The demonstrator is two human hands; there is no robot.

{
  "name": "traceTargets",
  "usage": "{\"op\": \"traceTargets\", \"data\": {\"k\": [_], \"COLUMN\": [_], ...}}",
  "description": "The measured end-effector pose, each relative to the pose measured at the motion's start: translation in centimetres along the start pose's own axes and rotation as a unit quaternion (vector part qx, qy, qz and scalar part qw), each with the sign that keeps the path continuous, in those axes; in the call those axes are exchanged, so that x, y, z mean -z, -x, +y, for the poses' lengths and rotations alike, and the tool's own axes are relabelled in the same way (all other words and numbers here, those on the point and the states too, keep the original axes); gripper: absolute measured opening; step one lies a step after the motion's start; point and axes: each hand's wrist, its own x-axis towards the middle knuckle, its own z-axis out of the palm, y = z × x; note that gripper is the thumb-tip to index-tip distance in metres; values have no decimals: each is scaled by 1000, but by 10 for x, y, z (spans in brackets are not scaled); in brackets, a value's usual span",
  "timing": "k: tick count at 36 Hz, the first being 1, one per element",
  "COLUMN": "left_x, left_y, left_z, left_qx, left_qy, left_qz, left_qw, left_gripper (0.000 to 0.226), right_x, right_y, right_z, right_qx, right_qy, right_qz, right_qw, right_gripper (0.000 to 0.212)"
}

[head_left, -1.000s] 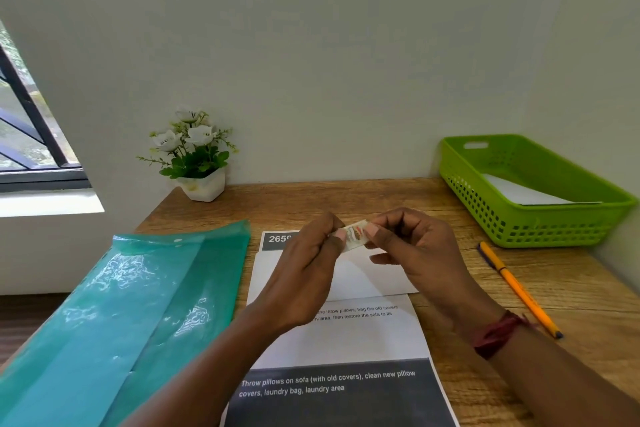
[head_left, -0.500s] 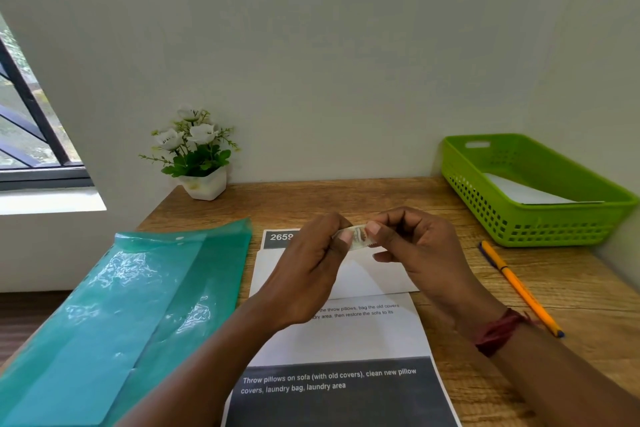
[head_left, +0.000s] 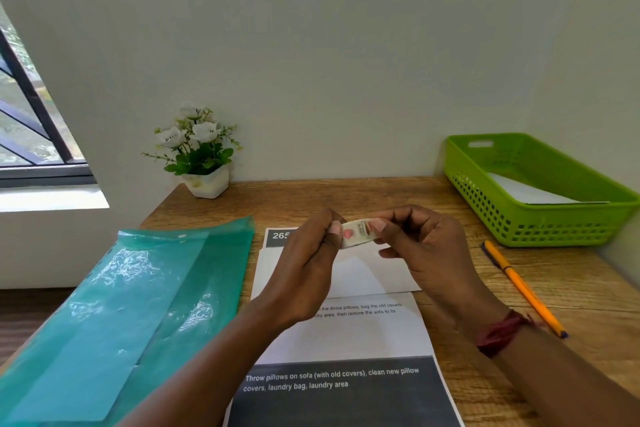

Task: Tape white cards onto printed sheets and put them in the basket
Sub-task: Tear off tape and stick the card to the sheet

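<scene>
Fingers of your left hand and right hand pinch one tape roll from either end; its long axis runs 9 to 3. Just below, toward 6 o'clock, one white card lies on one printed sheet, long axis also 9 to 3, equally near both hands. One basket stands at 2 o'clock, holding one white sheet; your right hand is nearer.

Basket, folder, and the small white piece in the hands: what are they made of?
Basket: looks like moulded green plastic, matt, going by its perforated walls. Folder: thin translucent teal plastic, glossy; it wrinkles and glints. White piece, pinched by left hand and right hand: smooth with a printed label, perhaps a tape roll; material unclear.
</scene>
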Motion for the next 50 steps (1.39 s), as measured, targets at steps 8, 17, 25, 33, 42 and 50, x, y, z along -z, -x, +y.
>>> {"op": "traceTargets", "data": {"k": [8,17,25,33,42,50], "left_x": [0,0,-1,3,4,11], "left_y": [-1,-1,-2,-1,-4,-14], "left_z": [-1,-3,-3,-3,-7,-27], "left_qx": [2,12,18,31,61,89], "left_qy": [-46,-58,-44,-58,-54,-95], "left_qz": [18,17,31,48,52,107], "left_qw": [999,998,998,997,995,986], "left_gripper": [28,27,29,28,23,16], "right_x": [0,-1,-1,3,6,14], "right_y": [1,0,-1,-4,-6,-14], "right_z": [0,2,3,3,4,2], "right_qx": [9,33,46,26,13,19], "right_qy": [-6,5,-2,-39,-50,-61], "right_qz": [-1,4,7,33,27,43], "right_qw": [1000,999,999,998,998,997], "right_gripper": [9,8,15,4,10,14]}}
